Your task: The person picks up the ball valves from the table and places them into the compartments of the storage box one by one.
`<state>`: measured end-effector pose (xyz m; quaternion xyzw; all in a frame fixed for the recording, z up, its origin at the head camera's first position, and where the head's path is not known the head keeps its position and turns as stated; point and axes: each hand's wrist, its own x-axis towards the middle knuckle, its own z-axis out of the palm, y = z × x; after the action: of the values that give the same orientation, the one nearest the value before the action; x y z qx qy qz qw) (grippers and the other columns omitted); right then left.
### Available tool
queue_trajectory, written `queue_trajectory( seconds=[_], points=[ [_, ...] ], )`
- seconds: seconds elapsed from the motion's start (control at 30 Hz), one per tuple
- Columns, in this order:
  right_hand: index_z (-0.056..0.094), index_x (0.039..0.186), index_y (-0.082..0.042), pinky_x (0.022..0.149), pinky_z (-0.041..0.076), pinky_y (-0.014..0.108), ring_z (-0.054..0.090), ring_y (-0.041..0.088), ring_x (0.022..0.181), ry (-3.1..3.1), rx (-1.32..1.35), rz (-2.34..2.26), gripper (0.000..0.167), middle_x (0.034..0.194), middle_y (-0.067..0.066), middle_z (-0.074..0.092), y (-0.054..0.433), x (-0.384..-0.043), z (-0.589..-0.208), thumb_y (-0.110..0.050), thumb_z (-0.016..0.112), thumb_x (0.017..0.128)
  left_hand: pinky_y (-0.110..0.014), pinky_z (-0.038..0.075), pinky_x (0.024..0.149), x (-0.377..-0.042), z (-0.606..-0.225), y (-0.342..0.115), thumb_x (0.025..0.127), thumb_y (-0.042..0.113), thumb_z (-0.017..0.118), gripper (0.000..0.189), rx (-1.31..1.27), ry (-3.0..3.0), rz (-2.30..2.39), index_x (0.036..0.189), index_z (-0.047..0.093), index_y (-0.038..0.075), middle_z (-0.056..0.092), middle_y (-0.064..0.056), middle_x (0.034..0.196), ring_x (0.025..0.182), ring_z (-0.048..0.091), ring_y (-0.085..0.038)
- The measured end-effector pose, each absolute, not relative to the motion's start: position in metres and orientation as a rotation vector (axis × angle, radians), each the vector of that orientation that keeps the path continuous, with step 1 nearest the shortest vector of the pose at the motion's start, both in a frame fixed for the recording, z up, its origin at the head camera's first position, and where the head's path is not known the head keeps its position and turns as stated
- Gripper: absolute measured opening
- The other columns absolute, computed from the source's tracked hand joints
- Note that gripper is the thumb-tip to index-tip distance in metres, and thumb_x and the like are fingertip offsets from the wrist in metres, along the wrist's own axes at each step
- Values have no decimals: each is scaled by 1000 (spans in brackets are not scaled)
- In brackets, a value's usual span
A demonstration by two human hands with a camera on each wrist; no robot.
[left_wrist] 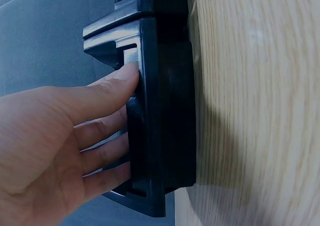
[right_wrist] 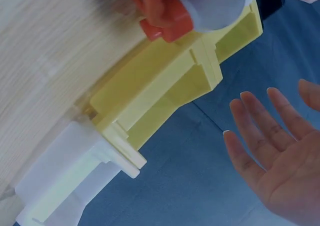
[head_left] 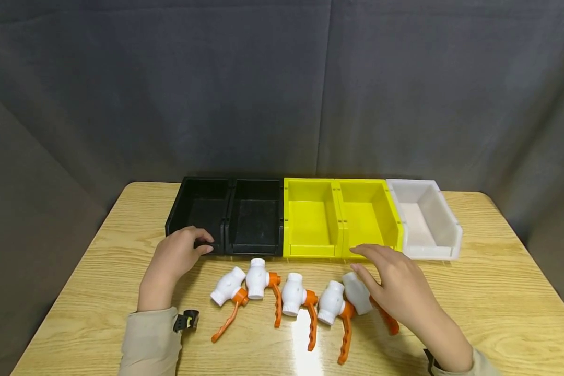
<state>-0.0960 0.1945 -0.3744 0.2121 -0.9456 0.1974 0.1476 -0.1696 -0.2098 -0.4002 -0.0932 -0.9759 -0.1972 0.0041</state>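
Observation:
My left hand (head_left: 175,258) grips the front lip of the leftmost black bin (head_left: 206,206). In the left wrist view the thumb lies on the lip while the other fingers reach inside the bin. Above the rightmost ball valve (head_left: 356,293), my right hand (head_left: 399,282) is held with loosely extended fingers and nothing in its grasp, partly hiding that valve's orange handle. The right wrist view shows its palm and spread fingers. More white ball valves with orange handles lie in a row to the left, among them a tilted one (head_left: 228,286) nearest my left hand.
A second black bin (head_left: 256,224), two yellow bins (head_left: 312,222) and a white bin (head_left: 420,222) continue the row side by side. They stand on a wooden table (head_left: 89,303) behind the valves. A dark grey curtain (head_left: 263,89) hangs behind the table.

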Motion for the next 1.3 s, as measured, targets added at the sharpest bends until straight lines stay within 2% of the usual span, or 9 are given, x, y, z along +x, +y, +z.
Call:
queue_trajectory(
  seconds=[0.33, 0.73, 0.87, 1.07, 1.3],
  points=[
    [71, 113, -9, 81, 56, 46, 69, 26, 97, -2687, 734, 444, 29, 108, 5, 71, 200, -92, -385, -23, 76, 88, -53, 51, 83, -169, -398, -208, 89, 14, 75, 16, -283, -3066, -612, 105, 76, 10, 70, -14, 112, 101, 65, -35],
    [72, 113, -8, 86, 54, 48, 67, 28, 100, -2711, 860, 310, 35, 112, 7, 70, 205, -86, -394, -27, 79, 85, -54, 51, 84, -170, -401, -207, 90, 14, 75, 17, -265, -3065, -607, 106, 75, 9, 69, -14, 111, 101, 65, -35],
    [71, 115, -9, 90, 52, 48, 65, 28, 104, -2730, 919, 294, 38, 115, 8, 69, 207, -86, -396, -31, 79, 84, -54, 51, 84, -170, -400, -207, 90, 14, 74, 17, -259, -3071, -613, 106, 75, 9, 69, -14, 112, 101, 65, -36],
    [68, 122, -11, 97, 48, 52, 60, 31, 116, -2768, 1012, 279, 47, 132, 12, 61, 211, -87, -399, -35, 80, 84, -54, 51, 84, -170, -401, -208, 90, 14, 74, 17, -247, -3075, -618, 106, 75, 9, 69, -14, 112, 101, 65, -35],
    [62, 129, -11, 101, 44, 52, 55, 30, 122, -2797, 1133, 280, 66, 139, 12, 56, 214, -90, -399, -42, 85, 76, -53, 51, 84, -170, -401, -208, 90, 15, 74, 17, -260, -3071, -625, 106, 75, 9, 69, -13, 110, 100, 65, -35]
  ],
)
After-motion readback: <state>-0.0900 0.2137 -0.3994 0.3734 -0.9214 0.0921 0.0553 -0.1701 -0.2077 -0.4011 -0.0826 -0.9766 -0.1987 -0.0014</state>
